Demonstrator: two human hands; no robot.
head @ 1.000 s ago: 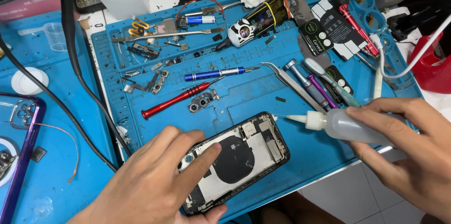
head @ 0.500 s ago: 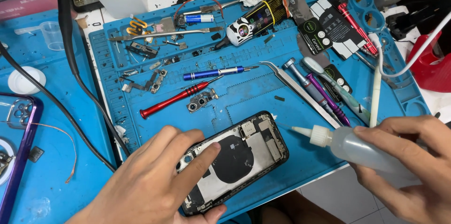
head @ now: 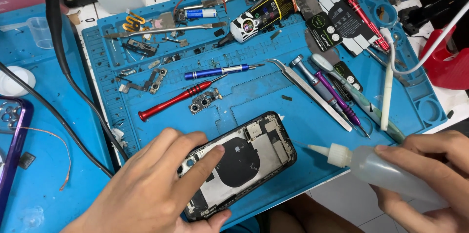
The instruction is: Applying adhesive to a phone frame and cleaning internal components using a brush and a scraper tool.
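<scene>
On the blue work mat (head: 312,116) near its front edge lies the opened phone (head: 239,164), back side up with its dark round coil showing. My left hand (head: 156,189) rests on it, index finger pressed flat across the inner plate and thumb hooked under the lower edge, so that grip is clamped on the phone. My right hand (head: 430,174) is clenched around a translucent squeeze bottle (head: 381,169), whose white nozzle points left toward the phone's right end, close but apart from it. Just beyond the phone lie a red screwdriver (head: 178,98), a blue screwdriver (head: 220,71) and metal tweezers (head: 308,91).
</scene>
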